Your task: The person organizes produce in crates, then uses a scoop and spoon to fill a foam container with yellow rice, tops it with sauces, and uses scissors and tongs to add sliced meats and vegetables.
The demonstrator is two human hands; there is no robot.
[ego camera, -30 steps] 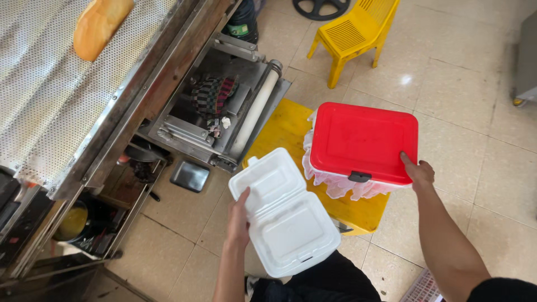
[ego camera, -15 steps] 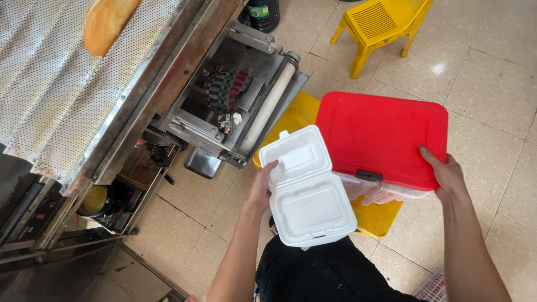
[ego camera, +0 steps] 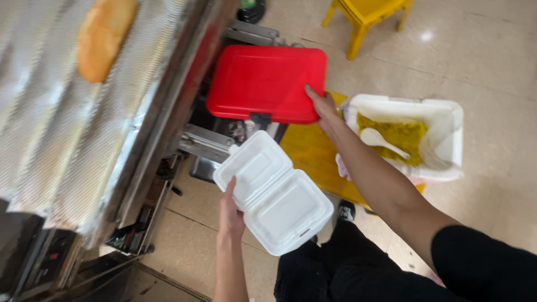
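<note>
Lifted off now, red lid (ego camera: 265, 83) pinched by right fingers (ego camera: 314, 96); left fingers (ego camera: 229, 190) grip foam clamshell (ego camera: 274, 193) beside open tub (ego camera: 442, 120).

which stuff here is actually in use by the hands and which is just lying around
In hand:
- open white foam clamshell box, held by left hand
- red plastic lid, held by right hand
- white tub of yellow food with white spoon, uncovered

Lying about:
- bread loaf on perforated metal tray
- yellow plastic chair
</note>
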